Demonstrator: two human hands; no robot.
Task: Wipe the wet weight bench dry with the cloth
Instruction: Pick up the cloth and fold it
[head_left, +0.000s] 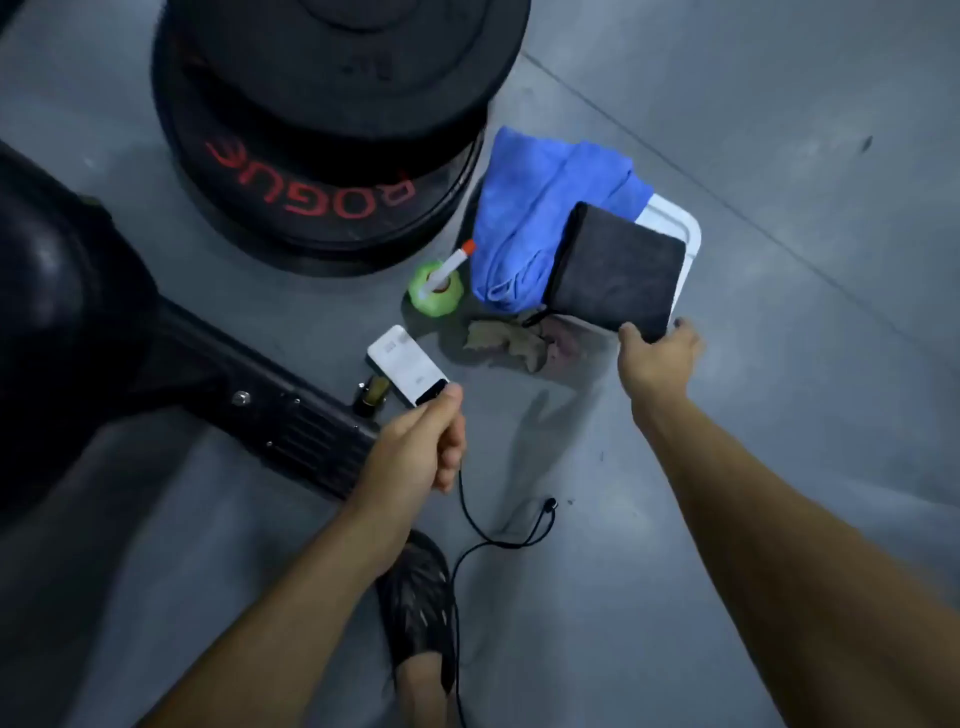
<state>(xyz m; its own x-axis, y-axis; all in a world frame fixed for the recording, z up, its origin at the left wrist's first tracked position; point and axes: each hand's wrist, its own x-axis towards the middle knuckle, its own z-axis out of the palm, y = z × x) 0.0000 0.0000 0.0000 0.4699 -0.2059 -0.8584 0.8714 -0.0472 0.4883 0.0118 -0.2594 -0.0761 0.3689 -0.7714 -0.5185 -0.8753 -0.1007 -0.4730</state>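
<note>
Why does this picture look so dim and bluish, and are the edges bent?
Head view: dim, cool light tints the floor blue-grey; the plates go nearly black with faint sheen; soft shadows lie beneath the right hand and grey cloth; wide-angle bending curves the floor seams and stretches both forearms; everything is slightly soft.

Dark cloth (618, 275) hides most of the white bin (680, 228).

Single head view, looking steeply down at floor (779, 156), close over both forearms.
</note>
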